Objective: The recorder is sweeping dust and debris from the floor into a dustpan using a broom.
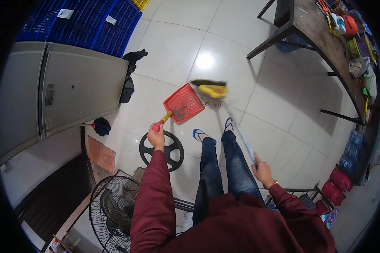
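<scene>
My left hand grips the handle of a red plastic dustpan, whose pan lies on the tiled floor with dark dirt inside. Closed around the pale shaft of a broom is my right hand. The broom's yellow head with dark bristles is blurred, and sits just beyond the pan's right side. Bits of debris are scattered on the tiles between the pan's lip and the broom head.
A steering wheel lies beneath my left wrist. At lower left stands a black fan. Grey cabinets and blue plastic crates line the left. A cluttered table occupies the right, with water jugs and red gas cylinders below.
</scene>
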A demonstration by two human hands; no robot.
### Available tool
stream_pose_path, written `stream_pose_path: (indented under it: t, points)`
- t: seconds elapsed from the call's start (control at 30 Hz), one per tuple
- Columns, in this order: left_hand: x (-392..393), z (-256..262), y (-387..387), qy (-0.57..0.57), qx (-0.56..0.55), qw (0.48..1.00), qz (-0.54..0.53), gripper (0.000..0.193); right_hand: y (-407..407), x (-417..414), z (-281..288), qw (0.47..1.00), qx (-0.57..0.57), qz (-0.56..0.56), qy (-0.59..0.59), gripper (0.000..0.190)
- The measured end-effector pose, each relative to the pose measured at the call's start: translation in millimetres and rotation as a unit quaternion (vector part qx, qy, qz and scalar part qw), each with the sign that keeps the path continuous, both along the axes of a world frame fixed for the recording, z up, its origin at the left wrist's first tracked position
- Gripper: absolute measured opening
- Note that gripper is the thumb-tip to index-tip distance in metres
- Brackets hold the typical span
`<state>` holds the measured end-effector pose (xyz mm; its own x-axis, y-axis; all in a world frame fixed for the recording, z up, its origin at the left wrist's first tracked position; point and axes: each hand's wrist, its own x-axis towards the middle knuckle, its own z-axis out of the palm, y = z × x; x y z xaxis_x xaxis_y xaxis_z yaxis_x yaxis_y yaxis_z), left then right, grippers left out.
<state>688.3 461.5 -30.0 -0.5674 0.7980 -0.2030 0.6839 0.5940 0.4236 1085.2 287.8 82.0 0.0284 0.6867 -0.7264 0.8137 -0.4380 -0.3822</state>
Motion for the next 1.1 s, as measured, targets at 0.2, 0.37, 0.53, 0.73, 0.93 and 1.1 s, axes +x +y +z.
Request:
stream_pose_path:
  t: [0.2,0.37,0.53,0.73,0.93,1.1]
  points:
    - [-17,0,-1,-0.024,0.018,0.999,-0.042,0.03,1,52,-41,0.985,0.041,-0.017,-0.166,0.059]
    - [-20,-2,5,-0.02,0.007,0.998,-0.053,0.029,28,52,-89,0.908,-0.172,-0.378,0.064,0.027]
    - [-30,-8,0,-0.024,0.01,0.998,-0.052,0.028,40,-61,-62,0.862,-0.191,-0.425,0.199,0.03]
    - [-22,-4,3,-0.027,0.001,0.998,-0.051,0.029,67,-145,-44,0.864,-0.217,-0.338,0.303,0.042]
    - [-23,-8,2,-0.049,-0.008,0.998,-0.024,0.029,76,-147,10,0.929,-0.187,-0.225,0.225,0.057]
    - [-52,-19,-20,-0.083,0.031,0.994,0.059,0.033,97,-76,81,0.932,-0.192,-0.232,0.202,0.059]
